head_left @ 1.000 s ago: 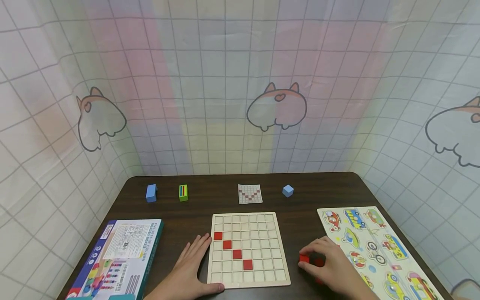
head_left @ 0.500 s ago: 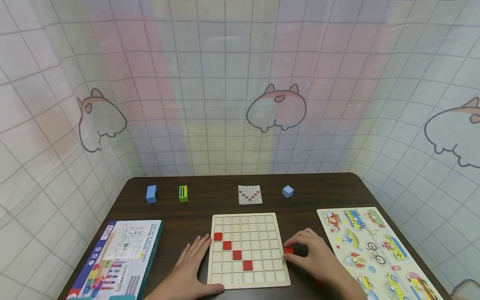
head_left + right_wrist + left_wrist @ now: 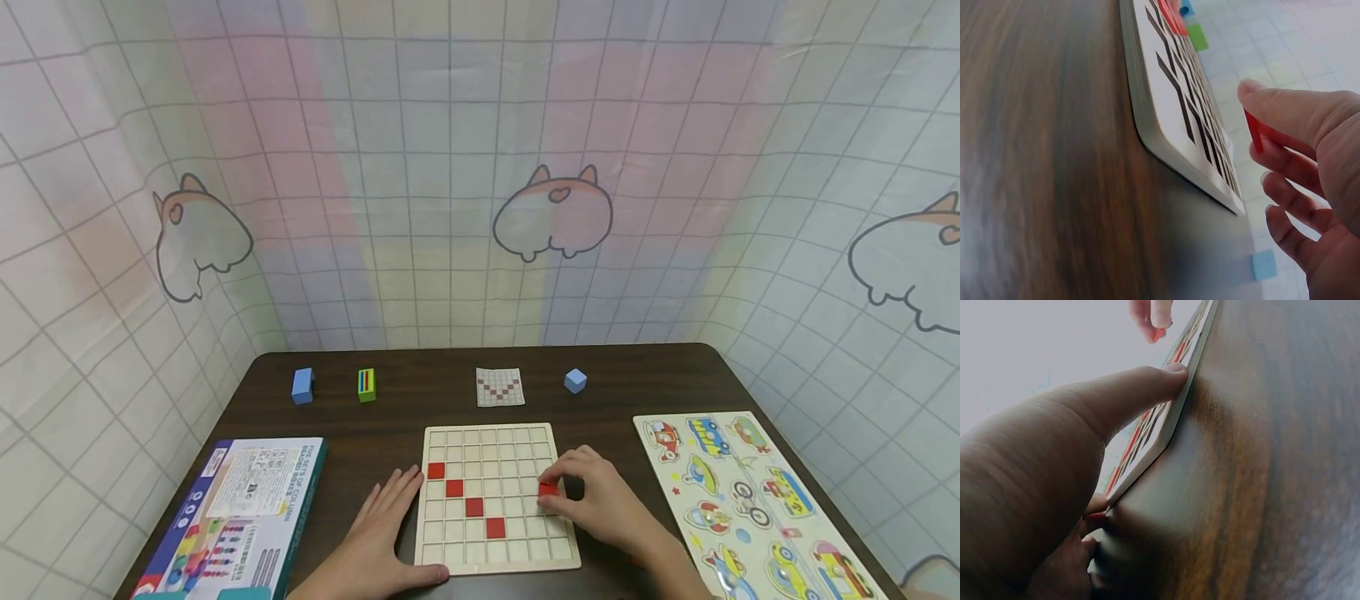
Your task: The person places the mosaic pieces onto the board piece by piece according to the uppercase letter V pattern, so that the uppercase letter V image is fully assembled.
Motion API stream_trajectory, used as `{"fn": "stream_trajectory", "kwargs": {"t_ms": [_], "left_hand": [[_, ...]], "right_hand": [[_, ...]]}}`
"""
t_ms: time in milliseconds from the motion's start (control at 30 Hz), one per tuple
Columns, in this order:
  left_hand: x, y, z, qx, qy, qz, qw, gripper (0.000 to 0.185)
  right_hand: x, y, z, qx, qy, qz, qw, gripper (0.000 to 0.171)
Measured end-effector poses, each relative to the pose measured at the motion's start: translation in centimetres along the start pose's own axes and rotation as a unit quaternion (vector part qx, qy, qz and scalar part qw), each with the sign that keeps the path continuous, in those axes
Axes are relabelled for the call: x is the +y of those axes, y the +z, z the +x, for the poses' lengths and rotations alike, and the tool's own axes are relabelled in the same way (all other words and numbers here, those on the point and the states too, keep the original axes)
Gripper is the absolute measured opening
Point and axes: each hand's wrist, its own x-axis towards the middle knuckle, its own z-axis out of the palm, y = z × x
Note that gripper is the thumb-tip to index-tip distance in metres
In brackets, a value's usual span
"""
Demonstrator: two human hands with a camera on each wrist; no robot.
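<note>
A pale gridded board [image 3: 498,571] lies on the dark table, with several red squares [image 3: 474,507] set in a diagonal across its cells. My left hand [image 3: 378,537] rests along the board's left side, fingers fairly straight. Its thumb [image 3: 1166,375] touches the board's near edge in the left wrist view. Over the right-hand columns, my right hand [image 3: 592,496] pinches a small red block [image 3: 548,490] between thumb and fingers. The right wrist view shows that red block [image 3: 1254,131] held above the board's surface, the other fingers loosely bent.
A small card [image 3: 500,388] with a red V pattern lies behind the board. Blue blocks [image 3: 576,381] [image 3: 302,386] and a green block [image 3: 367,385] stand at the back. A box [image 3: 247,508] lies left, a picture puzzle [image 3: 742,500] right.
My right hand has moved left with the red block, from the table right of the board to over its right-hand columns. The left hand has stayed in place.
</note>
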Motion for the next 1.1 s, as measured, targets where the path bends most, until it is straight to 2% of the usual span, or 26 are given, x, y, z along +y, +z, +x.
{"fn": "stream_trajectory", "kwargs": {"t_ms": [167, 467, 767, 1100], "left_hand": [[0.0, -0.1, 0.0, -0.004, -0.003, -0.006, 1.0000, 0.139], [0.1, 0.1, 0.0, -0.004, -0.013, 0.004, 0.9999, 0.142], [0.1, 0.2, 0.1, -0.006, -0.015, 0.007, 0.9998, 0.141], [0.3, 0.0, 0.0, -0.007, -0.014, 0.002, 0.9999, 0.140]], "right_hand": [[-0.6, 1.0, 0.5, -0.003, -0.020, 0.018, 1.000, 0.020], [-1.6, 2.4, 1.3, -0.027, -0.023, 0.009, 0.999, 0.020], [-1.8, 3.5, 1.6, -0.030, -0.056, 0.010, 0.998, 0.019], [-2.0, 3.7, 1.7, -0.050, -0.029, 0.013, 0.998, 0.020]]}}
